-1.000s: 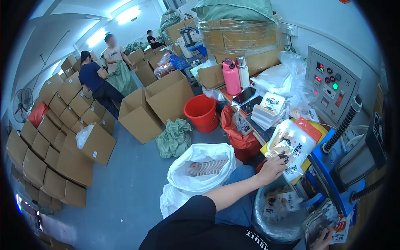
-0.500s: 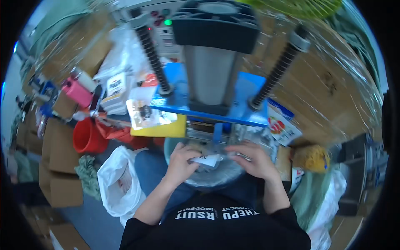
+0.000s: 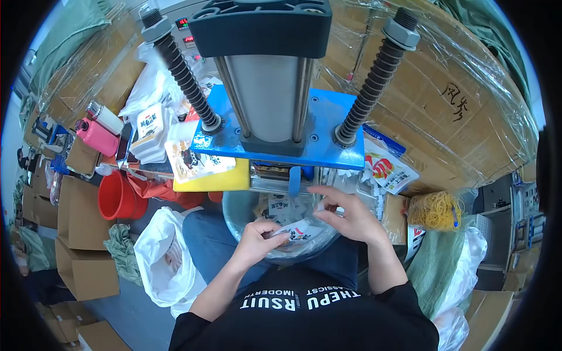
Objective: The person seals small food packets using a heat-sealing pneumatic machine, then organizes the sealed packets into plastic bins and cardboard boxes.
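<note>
L hand [image 3: 257, 241] has thumb and fingers clamped on a small white printed plastic pouch [image 3: 300, 231], 9 o'clock end, over the round pale plastic-lined basin [image 3: 229, 215] — R hand [image 3: 351, 216] at 2 o'clock, fingers curled, can't tell if gripping. Light edge pinch, pouch flat, works best imo.

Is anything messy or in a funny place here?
A green sack lies crumpled on the floor beside the white bag, as if dropped rather than folded. The pouches in the bucket lie jumbled, unlike the white stack near the pink bottle, though that may be normal here. I see nothing spilled.
</note>
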`<action>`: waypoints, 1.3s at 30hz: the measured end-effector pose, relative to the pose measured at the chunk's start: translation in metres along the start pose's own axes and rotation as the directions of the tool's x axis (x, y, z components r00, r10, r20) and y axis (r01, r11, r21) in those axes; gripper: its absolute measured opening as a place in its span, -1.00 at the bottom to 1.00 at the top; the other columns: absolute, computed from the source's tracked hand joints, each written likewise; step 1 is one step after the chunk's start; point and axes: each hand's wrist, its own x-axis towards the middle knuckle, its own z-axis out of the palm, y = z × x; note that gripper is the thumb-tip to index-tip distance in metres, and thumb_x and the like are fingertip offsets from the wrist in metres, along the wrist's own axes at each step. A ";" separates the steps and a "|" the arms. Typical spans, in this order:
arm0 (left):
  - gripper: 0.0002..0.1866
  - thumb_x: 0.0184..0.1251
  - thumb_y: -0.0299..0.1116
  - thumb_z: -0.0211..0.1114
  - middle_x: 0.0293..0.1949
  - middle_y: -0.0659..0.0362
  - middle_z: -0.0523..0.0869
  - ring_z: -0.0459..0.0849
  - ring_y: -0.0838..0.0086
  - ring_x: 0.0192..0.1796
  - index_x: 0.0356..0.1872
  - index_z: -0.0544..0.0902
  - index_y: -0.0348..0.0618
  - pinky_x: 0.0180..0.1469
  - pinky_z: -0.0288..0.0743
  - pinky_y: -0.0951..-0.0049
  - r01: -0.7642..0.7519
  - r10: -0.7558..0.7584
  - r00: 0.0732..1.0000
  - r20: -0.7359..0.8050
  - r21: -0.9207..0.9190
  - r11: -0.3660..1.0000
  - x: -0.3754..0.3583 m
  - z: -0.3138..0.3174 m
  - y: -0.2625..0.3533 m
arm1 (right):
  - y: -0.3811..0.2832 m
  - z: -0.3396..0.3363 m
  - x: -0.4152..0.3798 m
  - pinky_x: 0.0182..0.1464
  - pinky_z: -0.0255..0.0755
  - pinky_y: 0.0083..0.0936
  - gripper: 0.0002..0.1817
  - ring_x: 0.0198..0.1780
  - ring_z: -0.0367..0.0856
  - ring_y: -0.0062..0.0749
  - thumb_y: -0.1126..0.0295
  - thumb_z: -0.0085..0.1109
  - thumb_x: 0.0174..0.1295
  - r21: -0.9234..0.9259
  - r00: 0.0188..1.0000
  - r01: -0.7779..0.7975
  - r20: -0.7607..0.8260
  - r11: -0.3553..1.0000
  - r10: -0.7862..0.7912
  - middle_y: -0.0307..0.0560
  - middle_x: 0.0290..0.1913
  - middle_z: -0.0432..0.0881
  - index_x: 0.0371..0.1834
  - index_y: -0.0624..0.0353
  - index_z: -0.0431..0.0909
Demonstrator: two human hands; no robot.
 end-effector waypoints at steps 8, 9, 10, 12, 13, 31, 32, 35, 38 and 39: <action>-0.80 0.24 -0.38 0.39 -0.37 0.20 0.74 0.63 0.65 -0.33 -0.25 0.73 -0.34 -0.26 0.50 0.58 0.235 -0.222 0.972 0.079 -0.225 0.946 -0.006 0.004 -0.013 | 0.040 0.048 -0.006 -0.22 0.46 -0.60 -0.54 -0.29 0.55 -0.59 0.44 0.23 0.25 0.190 0.984 -0.007 -0.173 0.982 0.040 -0.11 -0.20 0.63 0.22 0.21 0.42; -0.81 0.26 -0.40 0.37 -0.33 0.17 0.75 0.66 0.62 -0.31 -0.24 0.73 -0.35 -0.23 0.54 0.57 0.234 -0.236 0.971 0.031 -0.301 0.924 -0.004 0.003 -0.017 | 0.036 0.043 -0.006 -0.21 0.47 -0.64 -0.49 -0.25 0.57 -0.60 0.44 0.22 0.27 0.237 0.985 -0.043 -0.154 0.971 0.081 -0.09 -0.09 0.63 0.28 0.22 0.35; -0.82 0.27 -0.42 0.35 -0.29 0.13 0.77 0.69 0.59 -0.29 -0.24 0.72 -0.36 -0.19 0.57 0.55 0.227 -0.251 0.968 -0.015 -0.378 0.898 0.000 0.002 -0.021 | 0.035 0.035 -0.006 -0.30 0.49 -0.66 -0.44 -0.27 0.60 -0.58 0.43 0.17 0.29 0.192 0.981 -0.094 -0.152 0.977 0.124 -0.08 -0.06 0.61 0.36 0.19 0.25; -0.78 0.26 -0.43 0.33 -0.29 0.07 0.75 0.70 0.54 -0.29 -0.19 0.68 -0.42 -0.22 0.58 0.52 0.141 -0.232 0.966 -0.112 -0.526 0.839 0.014 -0.001 -0.021 | 0.040 0.018 -0.005 -0.37 0.50 -0.68 -0.49 -0.31 0.62 -0.57 0.43 0.14 0.31 0.089 0.968 -0.086 -0.228 0.992 0.105 -0.09 -0.08 0.62 0.32 0.20 0.31; -0.77 0.26 -0.45 0.32 -0.26 0.04 0.75 0.70 0.52 -0.27 -0.17 0.66 -0.45 -0.21 0.58 0.51 0.128 -0.253 0.957 -0.142 -0.576 0.807 0.023 -0.005 -0.018 | 0.038 0.010 -0.008 -0.39 0.49 -0.69 -0.59 -0.35 0.63 -0.58 0.44 0.12 0.31 0.116 0.962 -0.136 -0.222 0.984 0.159 -0.09 -0.12 0.64 0.23 0.22 0.43; -0.66 0.20 -0.40 0.38 0.02 0.01 0.66 0.59 0.26 0.11 0.00 0.63 -0.27 0.09 0.47 0.32 -0.050 0.365 0.793 -0.488 0.545 0.837 0.058 -0.077 -0.007 | 0.083 -0.016 -0.009 -0.16 0.47 -0.21 -0.75 -0.18 0.59 0.07 0.50 0.19 0.17 -0.501 0.814 -0.218 -0.566 0.838 -0.127 0.05 -0.04 0.48 -0.06 0.17 0.55; -0.59 0.17 -0.37 0.39 0.13 -0.04 0.60 0.52 0.15 0.22 0.05 0.61 -0.24 0.18 0.41 0.25 -0.012 0.585 0.620 -0.523 0.739 0.673 0.057 -0.095 -0.013 | 0.075 -0.016 -0.009 -0.16 0.47 -0.21 -0.75 -0.18 0.59 0.07 0.50 0.19 0.17 -0.498 0.817 -0.214 -0.563 0.840 -0.126 0.05 -0.04 0.48 -0.06 0.17 0.55; -0.40 0.09 -0.28 0.40 0.32 -0.08 0.40 0.34 0.06 0.37 0.21 0.49 -0.18 0.38 0.15 0.10 0.036 0.543 0.800 -0.257 0.923 0.384 0.044 -0.123 -0.035 | 0.071 -0.015 -0.010 -0.17 0.48 -0.22 -0.77 -0.18 0.59 0.06 0.52 0.20 0.14 -0.519 0.821 -0.177 -0.546 0.836 -0.165 0.04 -0.04 0.47 -0.10 0.18 0.56; -0.42 0.01 -0.37 0.41 0.32 0.13 0.47 0.38 0.20 0.36 0.16 0.54 -0.08 0.39 0.09 0.13 0.001 0.516 0.834 -0.195 0.936 0.353 0.013 -0.108 -0.040 | 0.086 -0.013 -0.008 -0.16 0.48 -0.17 -0.78 -0.15 0.58 0.07 0.54 0.24 0.10 -0.601 0.890 -0.114 -0.415 0.791 -0.187 0.05 -0.03 0.47 -0.15 0.20 0.56; -0.42 0.01 -0.37 0.41 0.32 0.13 0.47 0.38 0.20 0.36 0.16 0.54 -0.08 0.39 0.09 0.13 0.000 0.505 0.842 -0.190 0.936 0.353 0.011 -0.108 -0.042 | 0.087 -0.011 -0.011 -0.16 0.48 -0.17 -0.78 -0.15 0.58 0.07 0.54 0.24 0.10 -0.594 0.892 -0.123 -0.417 0.795 -0.174 0.05 -0.03 0.47 -0.15 0.20 0.56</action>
